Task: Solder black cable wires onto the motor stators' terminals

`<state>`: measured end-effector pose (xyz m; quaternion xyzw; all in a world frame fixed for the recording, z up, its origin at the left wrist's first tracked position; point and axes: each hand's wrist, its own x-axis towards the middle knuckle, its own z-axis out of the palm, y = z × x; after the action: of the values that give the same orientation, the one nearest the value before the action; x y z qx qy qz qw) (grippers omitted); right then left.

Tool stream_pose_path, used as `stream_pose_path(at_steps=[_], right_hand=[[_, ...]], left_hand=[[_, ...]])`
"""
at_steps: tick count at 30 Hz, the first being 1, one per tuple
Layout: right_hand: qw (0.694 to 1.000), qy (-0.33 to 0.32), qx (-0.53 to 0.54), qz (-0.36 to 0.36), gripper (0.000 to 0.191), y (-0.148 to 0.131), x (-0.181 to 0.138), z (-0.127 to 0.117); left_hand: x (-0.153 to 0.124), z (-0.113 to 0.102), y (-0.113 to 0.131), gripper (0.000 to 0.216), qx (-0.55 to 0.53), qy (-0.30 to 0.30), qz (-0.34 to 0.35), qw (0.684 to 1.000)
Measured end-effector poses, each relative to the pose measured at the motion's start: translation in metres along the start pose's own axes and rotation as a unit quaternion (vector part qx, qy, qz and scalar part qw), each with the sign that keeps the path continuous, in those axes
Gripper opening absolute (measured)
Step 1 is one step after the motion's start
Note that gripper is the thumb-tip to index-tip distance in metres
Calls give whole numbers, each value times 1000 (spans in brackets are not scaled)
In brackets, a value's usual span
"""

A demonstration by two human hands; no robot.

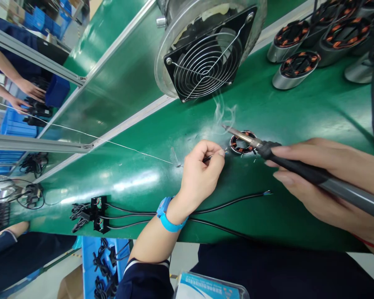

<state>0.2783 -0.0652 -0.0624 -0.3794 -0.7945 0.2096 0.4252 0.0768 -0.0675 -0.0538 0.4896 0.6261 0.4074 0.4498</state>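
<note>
My right hand is closed round the dark handle of a soldering iron. Its metal tip rests at the top edge of a small copper-wound stator lying on the green bench, and thin smoke rises from there. My left hand, with a blue wrist strap, pinches a thin black wire whose end reaches the stator's left side. A fine strand of solder wire runs in from the far left to a spot beside my left hand.
A fume fan with a wire guard stands just behind the stator. Several wound stators sit at the back right. Black leads with small circuit boards lie near the front edge. Another person's hands work at the far left.
</note>
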Motion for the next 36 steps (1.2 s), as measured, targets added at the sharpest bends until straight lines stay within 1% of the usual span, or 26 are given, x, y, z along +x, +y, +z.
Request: stream_pose_path(at_steps=[2, 4, 6, 9, 11, 14, 16, 18, 22, 27, 29, 32, 34, 36], right_hand=[[999, -37, -34, -2, 28, -3, 7, -2], [997, -61, -38, 13, 33, -5, 16, -4], [995, -88, -42, 28, 32, -2, 26, -3], [992, -121, -47, -1, 29, 12, 36, 9], [992, -127, -15, -19, 34, 26, 39, 23], [988, -141, 57, -5, 37, 43, 40, 41], [985, -149, 83, 4, 35, 46, 41, 47], [988, -142, 67, 7, 34, 44, 43, 47], [996, -89, -5, 0, 34, 31, 45, 40], [999, -32, -9, -11, 43, 20, 42, 34], [999, -22, -10, -40, 45, 18, 41, 34], [995, -42, -32, -86, 43, 19, 43, 35], [989, -50, -76, -118, 37, 19, 45, 36], [976, -36, -135, -165, 30, 17, 45, 37]], left_hand=[[0, 0, -1, 7, 5, 0, 5, 1000], [1, -1, -1, 7, 12, 1, 8, 1000], [2, -1, -1, 8, 13, 4, 12, 1000], [2, -1, 0, 10, 9, 3, 18, 1000], [2, 0, 0, 10, 8, 4, 18, 1000], [2, 0, 0, 10, 2, 7, 19, 1000], [3, 0, -1, 10, -6, 7, 23, 1000], [5, 0, -3, 10, -16, 7, 28, 999], [7, 0, -5, 9, -44, 4, 35, 998], [5, -1, -8, 5, -80, -8, 19, 997], [3, -2, -8, 3, -75, -8, 17, 997], [2, -2, -8, 7, -44, -2, 27, 999], [1, -2, -9, 9, -25, 5, 48, 999], [1, 0, -10, 12, -15, 13, 65, 998]])
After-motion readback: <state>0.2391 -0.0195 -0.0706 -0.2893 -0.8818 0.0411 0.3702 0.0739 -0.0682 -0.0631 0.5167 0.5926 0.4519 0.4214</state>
